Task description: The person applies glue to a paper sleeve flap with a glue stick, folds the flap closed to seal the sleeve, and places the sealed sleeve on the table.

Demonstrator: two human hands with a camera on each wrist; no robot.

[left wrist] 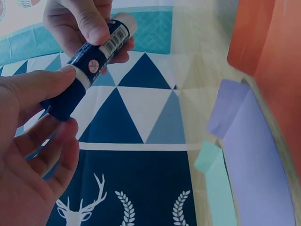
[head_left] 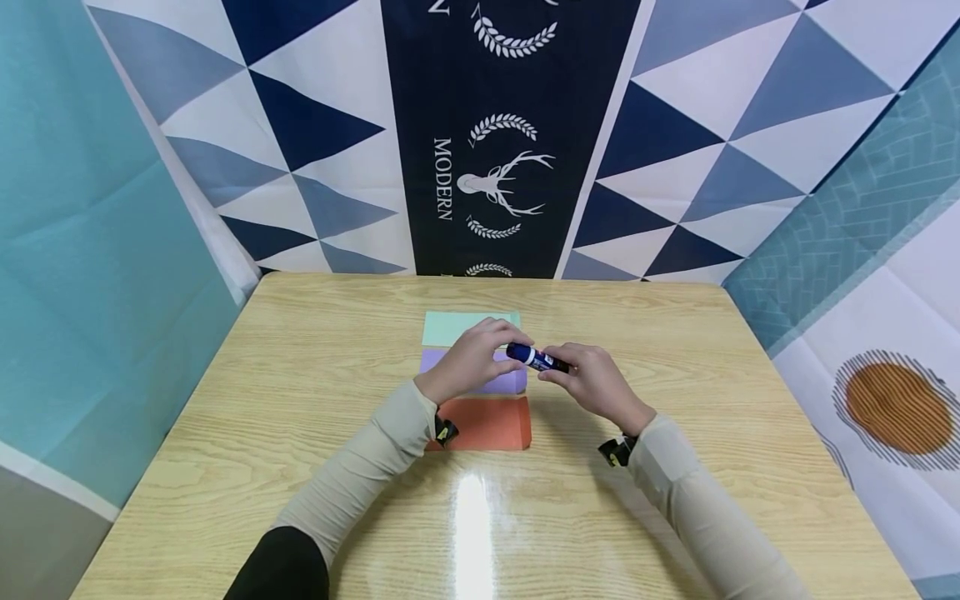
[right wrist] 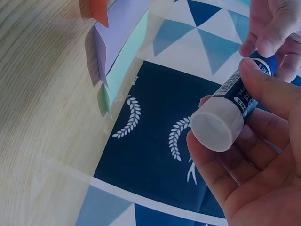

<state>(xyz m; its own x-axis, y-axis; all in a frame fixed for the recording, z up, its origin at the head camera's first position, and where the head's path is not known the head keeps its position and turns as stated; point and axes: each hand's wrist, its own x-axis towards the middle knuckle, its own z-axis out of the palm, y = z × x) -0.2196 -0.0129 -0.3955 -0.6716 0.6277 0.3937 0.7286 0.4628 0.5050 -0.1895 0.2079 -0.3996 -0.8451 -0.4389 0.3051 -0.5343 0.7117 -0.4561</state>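
Above a fabric backdrop's lower edge (head_left: 480, 250), printed with triangles, antlered heads and laurel sprigs, we look down on a wood-grain table (head_left: 645, 321). Two light sleeves (head_left: 375, 454) reach in from the near side (the left one turns black lower down the arm). Between them we see three folded papers in a column: the orange-red one (head_left: 487, 427) nearest, the purple one (head_left: 512, 383) in the middle, the mint-green one (head_left: 450, 327) farthest, each with a creased flap at its right end. Our left hand (head_left: 474, 358) pinches the capped end of a dark blue tube (head_left: 529, 357), thumb against fingertips; our right hand (head_left: 594, 379) grips its other half, thumb and fingers clamped around the barcoded label. The tube is held tilted above the table, over the purple paper's right edge, its whitish end piece (right wrist: 216, 125) beyond the right thumb.
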